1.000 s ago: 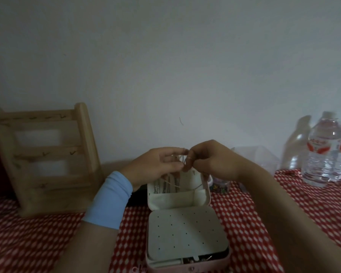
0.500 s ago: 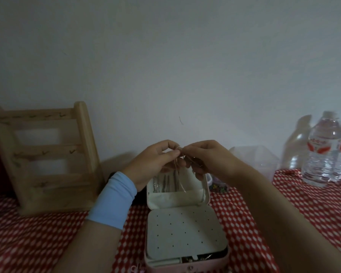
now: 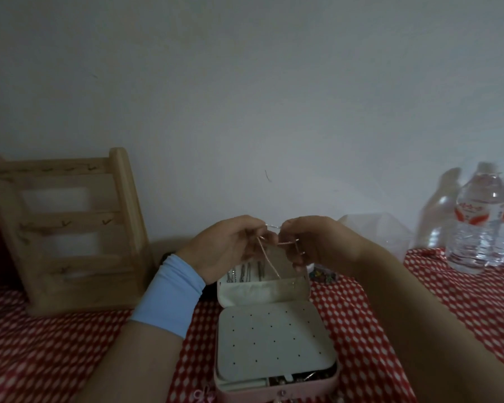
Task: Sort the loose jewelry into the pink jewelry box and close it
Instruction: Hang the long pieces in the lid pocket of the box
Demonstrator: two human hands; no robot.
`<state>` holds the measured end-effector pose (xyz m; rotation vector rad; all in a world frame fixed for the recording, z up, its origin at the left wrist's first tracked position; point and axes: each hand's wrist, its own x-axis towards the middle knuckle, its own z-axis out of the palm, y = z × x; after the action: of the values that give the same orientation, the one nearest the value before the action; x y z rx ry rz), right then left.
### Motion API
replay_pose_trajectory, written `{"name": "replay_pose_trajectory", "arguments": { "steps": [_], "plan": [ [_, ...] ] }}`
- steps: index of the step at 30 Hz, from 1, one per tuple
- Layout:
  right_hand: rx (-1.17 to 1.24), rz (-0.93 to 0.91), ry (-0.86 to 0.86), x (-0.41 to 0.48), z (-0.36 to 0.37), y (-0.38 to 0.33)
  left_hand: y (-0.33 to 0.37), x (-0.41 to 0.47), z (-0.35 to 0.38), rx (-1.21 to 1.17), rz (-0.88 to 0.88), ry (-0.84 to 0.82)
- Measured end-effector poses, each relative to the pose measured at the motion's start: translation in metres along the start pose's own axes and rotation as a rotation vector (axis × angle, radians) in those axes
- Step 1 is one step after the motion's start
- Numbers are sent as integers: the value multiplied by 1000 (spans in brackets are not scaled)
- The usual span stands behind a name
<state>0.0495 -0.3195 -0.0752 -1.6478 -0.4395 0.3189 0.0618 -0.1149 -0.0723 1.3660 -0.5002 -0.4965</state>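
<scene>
The thin chain (image 3: 269, 258) hangs just below the middle of the frame. A short run of it is pulled straight between your two hands, and a loose strand drops toward the raised lid (image 3: 262, 293) of the pink jewelry box (image 3: 277, 386). Your left hand (image 3: 230, 245) has its fingers curled in and pinches one end. Your right hand (image 3: 314, 242) pinches the other end the same way, thumb against forefinger. Treat the chain as very light and entirely limp. It likely slides through a slack pinch, kinks if twisted, and may break at a link or the clasp if you tug. Hold it close to the ends, not mid-strand, and let the slack fall freely. Other chains (image 3: 246, 271) already hang in the lid right beside the dangling strand, so snagging looks like the main risk. Below the lid, the box's white perforated panel (image 3: 274, 341) lies flat. A wooden rack (image 3: 67, 228) stands at the left on the red checked cloth (image 3: 41, 359), and water bottles (image 3: 477, 222) stand at the right edge.
</scene>
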Motion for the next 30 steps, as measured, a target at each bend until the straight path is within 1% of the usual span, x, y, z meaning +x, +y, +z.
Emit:
{"name": "replay_pose_trajectory", "arguments": {
  "steps": [4,6,8,10,12,15,19,23,25,27,30],
  "plan": [
    [107,0,-7,1,-3,-3,-1,1,-7,-196,-19,10],
    [115,48,31,1,-5,-4,-3,2,-8,-157,-33,75],
    [50,120,117,0,-6,-5,-8,6,-7,52,-28,196],
    [-72,188,240,0,-7,-4,-12,7,-2,294,-11,283],
    [-190,237,345,2,-7,-2,-14,6,4,447,5,362],
    [-335,301,424,7,-4,0,-17,10,8,675,26,536],
    [-530,369,506,13,4,5,-29,18,8,761,55,663],
    [-763,328,577,21,4,15,-37,22,10,931,100,760],
    [-814,321,603,24,3,18,-38,23,11,1051,71,810],
    [-911,312,635,28,5,21,-38,24,13,1216,-5,849],
    [-966,307,675,30,11,24,-38,25,17,1355,-72,861]
  ]
}}
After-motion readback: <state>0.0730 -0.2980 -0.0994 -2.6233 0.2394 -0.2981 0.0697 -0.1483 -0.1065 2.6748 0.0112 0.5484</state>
